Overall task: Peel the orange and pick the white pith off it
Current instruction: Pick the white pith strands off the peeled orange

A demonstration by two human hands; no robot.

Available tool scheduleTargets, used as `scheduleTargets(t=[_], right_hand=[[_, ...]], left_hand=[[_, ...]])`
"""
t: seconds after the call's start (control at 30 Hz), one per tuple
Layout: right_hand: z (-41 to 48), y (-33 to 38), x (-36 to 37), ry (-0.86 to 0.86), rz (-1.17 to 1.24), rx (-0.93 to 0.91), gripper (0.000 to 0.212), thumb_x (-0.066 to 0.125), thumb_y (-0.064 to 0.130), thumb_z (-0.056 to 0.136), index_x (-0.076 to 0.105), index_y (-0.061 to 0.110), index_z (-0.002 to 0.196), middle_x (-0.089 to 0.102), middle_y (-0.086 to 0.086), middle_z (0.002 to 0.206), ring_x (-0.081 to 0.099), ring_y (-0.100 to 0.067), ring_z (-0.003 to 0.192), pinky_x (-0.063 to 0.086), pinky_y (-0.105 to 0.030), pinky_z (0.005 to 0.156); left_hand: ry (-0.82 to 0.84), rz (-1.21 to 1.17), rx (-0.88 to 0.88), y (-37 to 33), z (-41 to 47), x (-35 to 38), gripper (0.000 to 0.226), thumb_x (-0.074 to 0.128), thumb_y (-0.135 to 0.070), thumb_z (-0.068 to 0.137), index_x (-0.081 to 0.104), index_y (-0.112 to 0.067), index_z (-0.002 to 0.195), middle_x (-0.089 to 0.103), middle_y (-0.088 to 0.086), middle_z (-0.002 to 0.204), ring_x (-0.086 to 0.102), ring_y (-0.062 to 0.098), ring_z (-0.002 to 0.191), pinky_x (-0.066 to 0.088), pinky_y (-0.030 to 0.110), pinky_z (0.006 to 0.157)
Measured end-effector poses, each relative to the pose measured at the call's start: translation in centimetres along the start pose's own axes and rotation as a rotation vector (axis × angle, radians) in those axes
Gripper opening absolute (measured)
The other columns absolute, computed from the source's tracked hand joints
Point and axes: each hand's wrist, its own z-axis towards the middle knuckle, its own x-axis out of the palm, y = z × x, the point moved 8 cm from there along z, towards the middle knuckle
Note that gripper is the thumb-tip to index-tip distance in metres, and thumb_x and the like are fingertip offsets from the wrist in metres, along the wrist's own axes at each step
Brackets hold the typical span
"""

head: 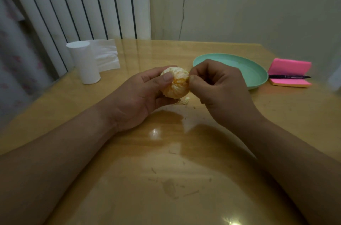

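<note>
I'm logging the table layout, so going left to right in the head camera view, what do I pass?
Upright white paper roll → unfolded white tissue sheet → left hand → peeled orange streaked with white pith → right hand → round mint-green plastic plate → bright pink sticky-note pad.

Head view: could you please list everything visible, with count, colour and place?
orange: one, peeled, pale orange, mid-table, in hand.
pith scraps: few, white, table under orange.
plate: one, mint green, right of hands.
sticky notes: one pad, pink, far right.
pen: one, black, on the notes.
paper roll: one, white, upright, rear left.
tissue: one, white, behind roll.
table: one, glossy wood.
left hand: one, holds orange.
right hand: one, fingers pinch orange's right edge.
</note>
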Motion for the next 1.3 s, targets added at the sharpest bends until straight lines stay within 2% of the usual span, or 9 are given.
scheduleTargets(t=[0.37, 0.5, 0.63, 0.77, 0.9, 0.97, 1.1, 1.2, 1.3], right_hand=[[0.0, -0.6, -0.4, -0.036, 0.055, 0.05, 0.011, 0.07, 0.007, 0.094, 0.072, 0.009, 0.084, 0.067, -0.015, 0.077, 0.053, -0.01, 0.063, 0.048, -0.025, 0.058], [0.1, -0.7, -0.4, -0.034, 0.077, 0.058, 0.011, 0.069, 0.007, 0.094, 0.072, 0.011, 0.083, 0.067, -0.011, 0.075, 0.054, -0.007, 0.063, 0.048, -0.022, 0.058], [0.3, -1.1, -0.5, -0.039, 0.089, 0.065, 0.014, 0.07, 0.011, 0.092, 0.071, 0.018, 0.08, 0.066, -0.003, 0.072, 0.055, -0.008, 0.062, 0.048, -0.025, 0.059], [0.4, -1.6, -0.7, -0.056, 0.099, 0.073, 0.007, 0.068, 0.019, 0.087, 0.071, 0.017, 0.08, 0.066, -0.012, 0.075, 0.054, -0.015, 0.063, 0.048, -0.033, 0.06], [0.2, -1.5, -0.2, -0.009, 0.074, 0.078, 0.012, 0.065, 0.014, 0.099, 0.072, 0.016, 0.09, 0.071, -0.008, 0.082, 0.059, -0.009, 0.068, 0.049, -0.026, 0.061], [0.1, -1.6, 0.0, 0.011, 0.088, 0.116, 0.017, 0.059, 0.014, 0.104, 0.074, 0.016, 0.096, 0.073, -0.003, 0.083, 0.062, -0.01, 0.071, 0.051, -0.03, 0.06], [-0.2, -1.9, 0.8, 0.069, 0.08, 0.151, 0.02, 0.057, 0.027, 0.108, 0.073, 0.018, 0.102, 0.074, -0.002, 0.088, 0.066, -0.017, 0.078, 0.056, -0.038, 0.063], [-0.4, -1.5, 1.3, 0.088, 0.039, 0.124, 0.021, 0.069, 0.041, 0.101, 0.071, 0.02, 0.099, 0.073, 0.002, 0.085, 0.067, -0.01, 0.074, 0.055, -0.029, 0.063], [-0.4, -1.5, 1.4, 0.077, 0.025, 0.115, 0.01, 0.074, 0.028, 0.098, 0.07, 0.019, 0.096, 0.071, 0.009, 0.079, 0.066, -0.003, 0.071, 0.052, -0.02, 0.062]], left_hand=[[0.002, -0.015, 0.007, 0.1, 0.2, -0.2, 0.053, 0.06, -0.028, 0.1, 0.058, -0.006, 0.148, 0.068, 0.016, 0.137, 0.066, 0.027, 0.121, 0.059, 0.036, 0.101], [-0.002, -0.014, 0.01, 0.0, 0.1, -0.2, 0.053, 0.06, -0.027, 0.099, 0.058, -0.004, 0.147, 0.068, 0.019, 0.135, 0.067, 0.028, 0.12, 0.059, 0.037, 0.099], [0.011, -0.03, -0.002, 0.0, 0.0, 0.0, 0.054, 0.059, -0.026, 0.1, 0.056, -0.002, 0.148, 0.06, 0.027, 0.146, 0.064, 0.033, 0.125, 0.059, 0.038, 0.101], [0.004, -0.061, -0.014, -0.1, -0.1, 0.0, 0.051, 0.057, -0.025, 0.1, 0.059, -0.003, 0.146, 0.06, 0.027, 0.146, 0.063, 0.034, 0.125, 0.061, 0.035, 0.096], [-0.027, -0.113, -0.069, 0.3, -0.2, -0.1, 0.052, 0.054, -0.026, 0.098, 0.058, -0.004, 0.146, 0.064, 0.024, 0.139, 0.062, 0.034, 0.122, 0.057, 0.036, 0.094], [-0.033, -0.123, -0.091, 0.3, -0.3, 0.3, 0.05, 0.051, -0.028, 0.101, 0.058, -0.003, 0.145, 0.067, 0.018, 0.129, 0.061, 0.03, 0.114, 0.051, 0.035, 0.092], [0.016, -0.066, -0.065, 0.0, -0.4, 1.7, 0.041, 0.048, -0.028, 0.102, 0.063, -0.003, 0.131, 0.072, 0.006, 0.107, 0.07, 0.014, 0.093, 0.057, 0.024, 0.078], [0.011, -0.038, -0.046, -0.1, -0.3, 1.7, 0.037, 0.049, -0.013, 0.102, 0.06, 0.004, 0.132, 0.071, 0.014, 0.113, 0.071, 0.016, 0.096, 0.058, 0.023, 0.076], [-0.044, -0.063, -0.057, 0.3, -0.2, 0.8, 0.049, 0.059, -0.01, 0.095, 0.054, 0.005, 0.142, 0.071, 0.016, 0.118, 0.073, 0.02, 0.1, 0.059, 0.025, 0.075]])
